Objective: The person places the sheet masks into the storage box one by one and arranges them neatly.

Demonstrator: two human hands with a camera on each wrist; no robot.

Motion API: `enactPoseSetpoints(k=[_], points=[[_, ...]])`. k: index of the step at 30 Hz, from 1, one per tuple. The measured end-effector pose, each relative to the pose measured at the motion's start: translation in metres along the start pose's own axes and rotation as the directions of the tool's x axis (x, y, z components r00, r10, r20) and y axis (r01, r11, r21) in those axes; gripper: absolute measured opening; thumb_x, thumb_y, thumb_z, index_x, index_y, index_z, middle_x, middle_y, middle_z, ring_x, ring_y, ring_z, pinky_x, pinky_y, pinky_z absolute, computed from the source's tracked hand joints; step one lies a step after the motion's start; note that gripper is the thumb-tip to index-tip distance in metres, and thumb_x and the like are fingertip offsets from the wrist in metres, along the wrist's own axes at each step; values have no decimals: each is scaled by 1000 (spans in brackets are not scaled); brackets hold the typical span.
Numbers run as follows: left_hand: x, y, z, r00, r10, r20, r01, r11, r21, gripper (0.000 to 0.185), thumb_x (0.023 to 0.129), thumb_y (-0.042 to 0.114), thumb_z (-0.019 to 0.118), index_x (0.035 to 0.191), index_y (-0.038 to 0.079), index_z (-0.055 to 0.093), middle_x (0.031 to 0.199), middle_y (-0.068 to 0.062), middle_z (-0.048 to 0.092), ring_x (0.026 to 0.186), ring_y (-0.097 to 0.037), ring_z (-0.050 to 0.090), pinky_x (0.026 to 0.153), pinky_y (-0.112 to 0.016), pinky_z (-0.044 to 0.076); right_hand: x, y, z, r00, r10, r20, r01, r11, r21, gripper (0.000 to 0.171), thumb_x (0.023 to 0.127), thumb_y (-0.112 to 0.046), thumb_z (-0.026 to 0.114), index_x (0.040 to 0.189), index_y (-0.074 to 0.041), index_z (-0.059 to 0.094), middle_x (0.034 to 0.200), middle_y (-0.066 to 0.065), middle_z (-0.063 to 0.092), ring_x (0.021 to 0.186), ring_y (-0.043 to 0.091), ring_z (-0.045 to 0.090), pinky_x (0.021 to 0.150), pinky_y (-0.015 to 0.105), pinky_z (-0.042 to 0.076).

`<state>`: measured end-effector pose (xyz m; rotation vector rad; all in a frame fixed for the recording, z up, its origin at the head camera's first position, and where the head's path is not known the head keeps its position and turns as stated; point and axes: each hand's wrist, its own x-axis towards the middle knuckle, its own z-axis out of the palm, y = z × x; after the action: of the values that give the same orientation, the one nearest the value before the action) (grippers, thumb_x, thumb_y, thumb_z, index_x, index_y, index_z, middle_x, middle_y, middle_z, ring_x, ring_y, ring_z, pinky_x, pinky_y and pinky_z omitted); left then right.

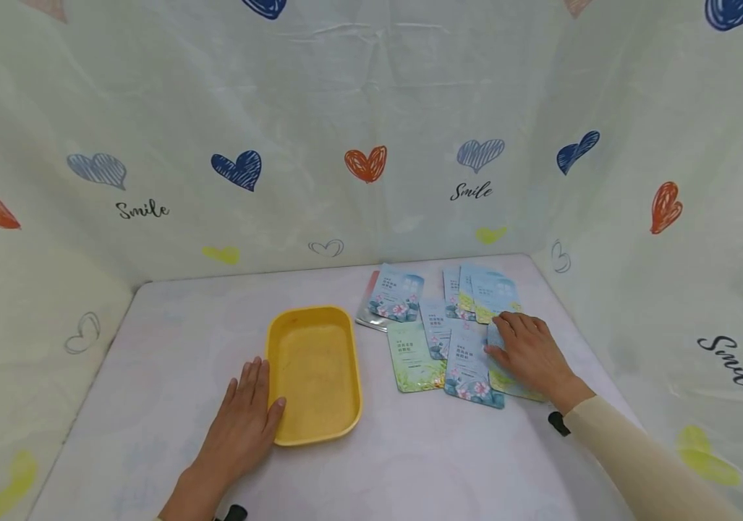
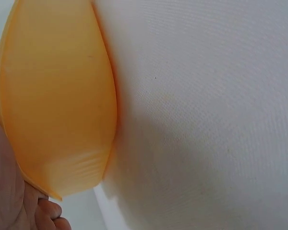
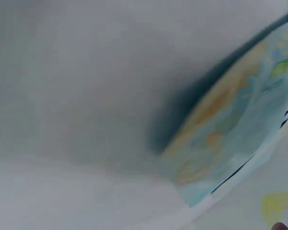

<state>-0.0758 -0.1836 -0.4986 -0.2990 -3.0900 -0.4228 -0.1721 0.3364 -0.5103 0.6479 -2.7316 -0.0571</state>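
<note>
A yellow rectangular tray lies on the white table, and nothing is in it. My left hand rests flat on the table against the tray's left rim, with the thumb over the edge. In the left wrist view the tray's outer wall fills the left side. To the right lies a spread of several blue and green flower-printed sachets. My right hand lies on the rightmost sachets with its fingers spread. The right wrist view shows one sachet blurred and close.
Fabric walls printed with hearts and "Smile" close in the table at the back and on both sides. A sachet with a silver back lies at the pile's far left. A black strap sits at my right wrist.
</note>
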Motion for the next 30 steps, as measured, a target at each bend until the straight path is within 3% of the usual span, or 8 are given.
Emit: enactPoseSetpoints(k=[5, 10, 13, 21, 30], points=[[-1, 0, 0, 1000, 2, 1, -2, 1000, -1, 74, 112, 32, 49, 162, -13, 19, 170, -33, 22, 158, -49, 22, 127, -67, 23, -28, 8, 3, 990, 42, 135, -41, 999, -8, 75, 98, -41, 74, 151, 5, 48, 154, 24, 52, 144, 42, 47, 119, 68, 35], [-1, 0, -2, 1000, 2, 8, -1, 1000, -22, 74, 113, 34, 47, 163, -12, 17, 170, -32, 21, 159, -49, 21, 127, -67, 22, -42, 4, 3, 942, 128, 310, -148, 988, 40, 79, 105, -49, 59, 158, 7, 40, 164, 27, 40, 154, 47, 35, 125, 72, 18], [-1, 0, -2, 1000, -3, 12, 3, 1000, -28, 74, 113, 34, 46, 163, -12, 16, 170, -32, 20, 159, -49, 20, 127, -67, 22, -43, 1, 3, 923, 138, 359, -176, 981, 76, 78, 109, -51, 51, 158, 8, 39, 166, 27, 37, 156, 47, 32, 125, 73, 13], [-1, 2, -2, 1000, -9, 20, 10, 999, -50, 75, 113, 32, 48, 164, -12, 16, 170, -33, 20, 159, -49, 19, 127, -67, 22, -29, -13, 5, 916, 106, 386, -146, 986, 76, 78, 109, -52, 51, 159, 7, 39, 167, 24, 37, 157, 44, 31, 126, 73, 13], [0, 2, 0, 999, -23, 27, 24, 999, -46, 75, 112, 32, 49, 164, -11, 15, 171, -32, 20, 159, -49, 19, 127, -66, 22, -4, -38, 12, 930, 25, 367, -45, 998, 45, 80, 108, -56, 50, 160, 4, 38, 169, 19, 38, 159, 39, 31, 127, 71, 16]])
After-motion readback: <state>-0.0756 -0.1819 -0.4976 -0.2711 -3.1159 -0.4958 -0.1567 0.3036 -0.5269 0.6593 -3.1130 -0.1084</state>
